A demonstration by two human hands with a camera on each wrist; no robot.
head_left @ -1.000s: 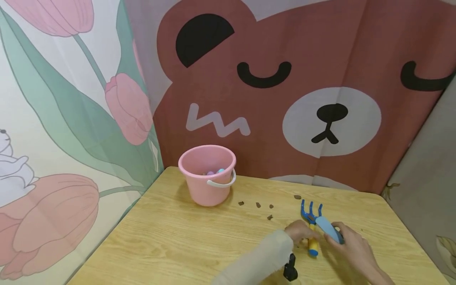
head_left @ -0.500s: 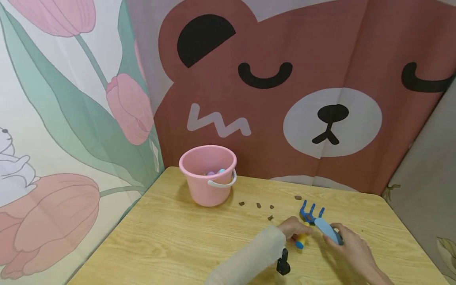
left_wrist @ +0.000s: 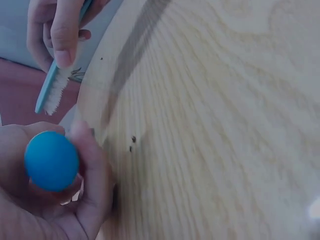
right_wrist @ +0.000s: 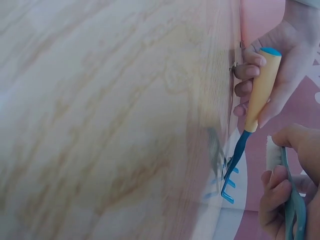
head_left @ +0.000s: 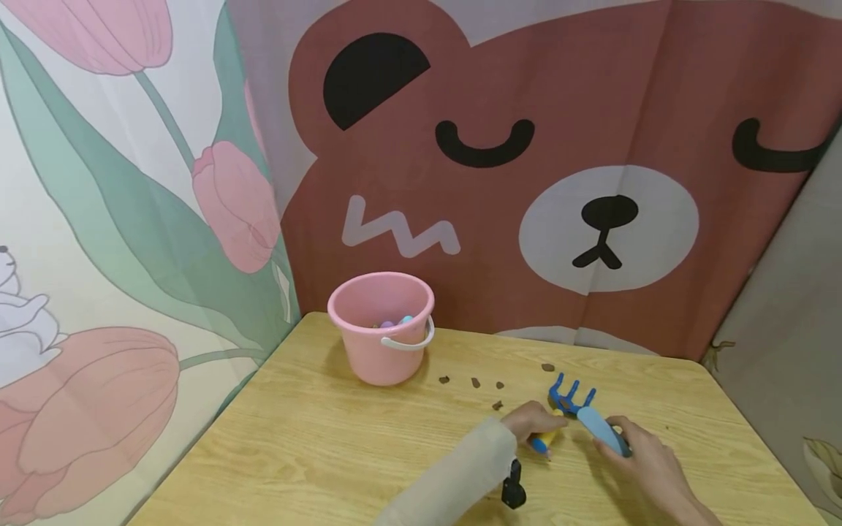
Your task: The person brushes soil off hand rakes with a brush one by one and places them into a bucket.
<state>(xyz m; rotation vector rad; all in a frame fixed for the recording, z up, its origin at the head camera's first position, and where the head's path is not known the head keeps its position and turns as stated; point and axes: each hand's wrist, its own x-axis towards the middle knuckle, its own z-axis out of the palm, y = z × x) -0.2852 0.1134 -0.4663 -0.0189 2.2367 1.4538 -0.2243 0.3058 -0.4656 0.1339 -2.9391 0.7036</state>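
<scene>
My left hand [head_left: 529, 421] grips the yellow handle of a small hand rake [right_wrist: 262, 90], whose blue tines point away from me, low over the table. In the left wrist view the handle's round blue end cap [left_wrist: 51, 161] shows inside the curled fingers. To the right, my right hand [head_left: 647, 464] holds a light blue brush [head_left: 600, 429] with its thumb and fingers. White bristles [right_wrist: 273, 154] face the rake, and the brush head overlaps the rake's base in the head view. A brown bit [head_left: 564, 402] shows at the base of the tines.
A pink bucket [head_left: 383, 361] with a white handle stands at the back left, with small purple and light blue things inside. Several brown bits [head_left: 476, 382] lie between bucket and rake on the wooden table [head_left: 296, 438]. Bear-printed cloth [head_left: 487, 219] hangs behind the table.
My left hand has taken hold of the rake and moved left, swinging its handle end left and tilting the rake. My right hand and the brush have stayed nearly in place.
</scene>
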